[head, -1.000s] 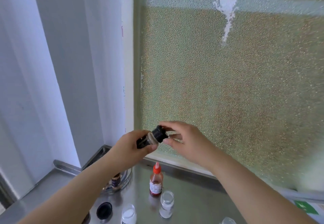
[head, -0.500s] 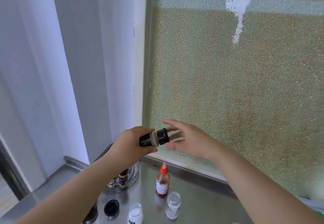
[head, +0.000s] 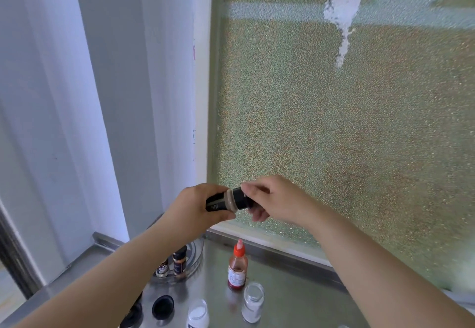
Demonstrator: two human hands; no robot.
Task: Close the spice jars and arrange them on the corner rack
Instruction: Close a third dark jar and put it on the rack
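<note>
I hold a small spice jar (head: 223, 201) with a dark label and tan contents sideways above the counter. My left hand (head: 198, 205) grips its body. My right hand (head: 272, 200) has its fingers curled round the jar's black cap (head: 241, 198). Below, a round clear rack (head: 191, 264) in the corner carries two dark-capped jars (head: 179, 260). On the steel counter (head: 290, 299) stand two open glass jars of white powder (head: 197, 313) (head: 253, 302), and a loose black lid (head: 162, 306) lies to their left.
A red-capped sauce bottle (head: 237, 266) stands behind the open jars. A textured glass pane (head: 347, 127) rises behind the counter, and white wall panels (head: 102, 96) close the left side. Another dark object (head: 132, 315) sits at the bottom left, partly hidden by my arm.
My right hand, open beside the cap half a second ago, has closed round the cap again. The view has shifted slightly, showing more of the rack.
</note>
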